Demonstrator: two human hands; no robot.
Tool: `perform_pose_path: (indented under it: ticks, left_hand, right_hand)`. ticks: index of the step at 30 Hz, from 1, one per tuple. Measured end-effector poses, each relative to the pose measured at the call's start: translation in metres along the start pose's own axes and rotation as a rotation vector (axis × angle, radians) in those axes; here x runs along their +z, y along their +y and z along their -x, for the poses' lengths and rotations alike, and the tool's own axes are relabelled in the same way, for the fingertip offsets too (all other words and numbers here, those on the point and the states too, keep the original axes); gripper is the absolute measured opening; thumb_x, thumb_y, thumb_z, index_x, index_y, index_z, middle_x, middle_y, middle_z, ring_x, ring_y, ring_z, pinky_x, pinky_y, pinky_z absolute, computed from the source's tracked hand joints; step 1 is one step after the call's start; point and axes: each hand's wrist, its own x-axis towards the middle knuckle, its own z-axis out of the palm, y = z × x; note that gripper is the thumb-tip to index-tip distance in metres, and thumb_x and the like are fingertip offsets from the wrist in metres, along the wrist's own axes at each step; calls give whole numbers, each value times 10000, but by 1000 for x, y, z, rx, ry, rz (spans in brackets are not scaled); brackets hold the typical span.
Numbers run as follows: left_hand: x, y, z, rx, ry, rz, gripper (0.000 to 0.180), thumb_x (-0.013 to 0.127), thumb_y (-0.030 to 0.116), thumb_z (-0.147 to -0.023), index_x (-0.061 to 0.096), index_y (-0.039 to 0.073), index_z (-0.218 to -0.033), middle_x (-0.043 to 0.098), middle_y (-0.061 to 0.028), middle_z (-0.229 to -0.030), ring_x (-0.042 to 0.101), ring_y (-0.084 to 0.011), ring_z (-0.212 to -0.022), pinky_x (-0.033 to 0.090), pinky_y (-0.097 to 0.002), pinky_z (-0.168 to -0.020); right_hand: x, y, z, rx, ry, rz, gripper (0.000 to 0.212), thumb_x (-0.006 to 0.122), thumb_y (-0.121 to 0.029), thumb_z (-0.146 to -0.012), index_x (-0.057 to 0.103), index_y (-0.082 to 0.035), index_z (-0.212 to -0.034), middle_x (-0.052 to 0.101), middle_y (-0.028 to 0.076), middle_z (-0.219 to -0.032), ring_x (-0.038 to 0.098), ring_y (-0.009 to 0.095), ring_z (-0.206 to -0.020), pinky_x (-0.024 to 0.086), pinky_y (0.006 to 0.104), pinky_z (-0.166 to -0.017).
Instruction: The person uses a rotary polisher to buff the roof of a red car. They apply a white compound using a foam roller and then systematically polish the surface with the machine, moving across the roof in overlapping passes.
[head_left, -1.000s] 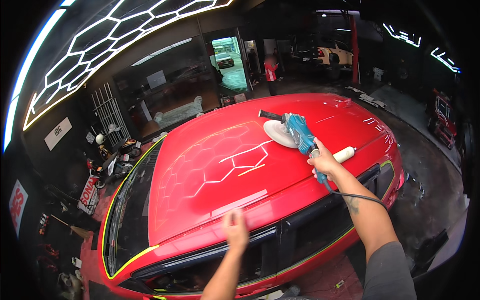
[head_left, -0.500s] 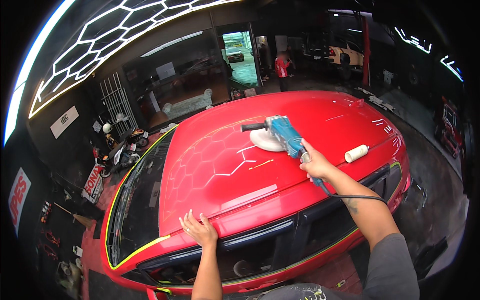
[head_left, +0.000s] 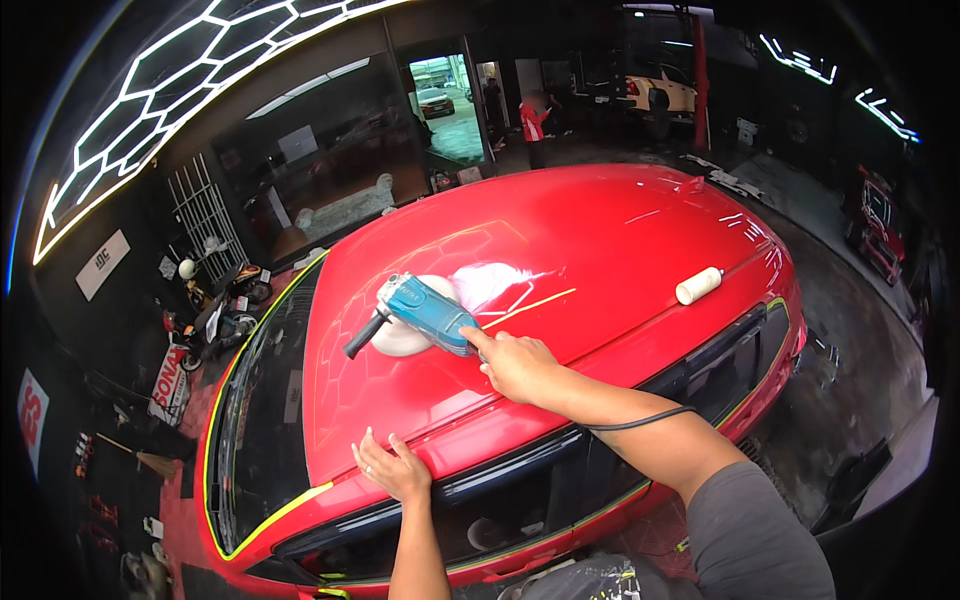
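Note:
My right hand (head_left: 520, 367) is wrapped round the rear body of a blue polisher (head_left: 432, 312). Its round white pad (head_left: 402, 341) lies on the red car roof (head_left: 600, 230), towards the windshield side, and a black side handle (head_left: 366, 335) sticks out to the left. From the tool, a black cord (head_left: 645, 418) runs over my right forearm. My left hand (head_left: 400, 470) is at the near edge of the roof, fingers spread, holding nothing; whether the fingertips press on the paint is unclear. A cream bottle (head_left: 699, 286) lies on its side farther right on the roof.
Yellow-green tape (head_left: 275, 520) borders the windshield (head_left: 262, 420) and side windows. Beyond the car, a person in red (head_left: 533, 122) stands near a doorway. A motorcycle (head_left: 222, 315) is parked at the left, and a broom (head_left: 150, 460) lies nearby. A pale pickup (head_left: 665, 92) stands at the back.
My right hand has swung the polisher left and nearer across the roof, turning it so its side handle points nearer. My left hand stays by the roof edge; the whole view has shifted slightly.

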Motion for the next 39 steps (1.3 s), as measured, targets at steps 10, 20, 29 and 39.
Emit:
perform_pose_path:
  ticks: [10,20,29,39]
  left_hand:
    - [-1,5,-2,-21,-28,-23,517,573,378,-1096,558,22,-1470,574,-254,-1470,425,-464,-1474,330,-584,-1214]
    - [-3,13,-3,-24,-58,-67,519,566,406,-1102,560,42,-1473,572,-224,-1474,400,-445,-1495,328,-594,-1203]
    - [-1,19,-4,-48,-88,-81,509,581,388,-1088,568,34,-1454,572,-223,-1466,394,-437,-1499,313,-587,-1220]
    - [-9,29,-9,-65,-135,-97,495,576,384,-1098,568,35,-1450,564,-245,-1475,403,-427,-1491,324,-591,-1196]
  right_hand:
    - [-24,20,34,156,12,93,706,629,-221,-1052,302,-181,-1676,703,275,-1117,733,463,-970,591,572,-848]
    - [-68,115,89,330,92,64,739,618,-204,-1055,253,-179,-1697,702,293,-1190,692,481,-1120,539,571,-988]
    - [-93,161,86,495,82,104,875,658,-216,-1043,123,-178,-1734,708,313,-1203,700,480,-1128,543,556,-1008]
    - [-125,236,54,601,103,181,1043,765,-154,-944,87,-165,-1737,743,277,-1192,715,453,-1151,560,511,-1008]
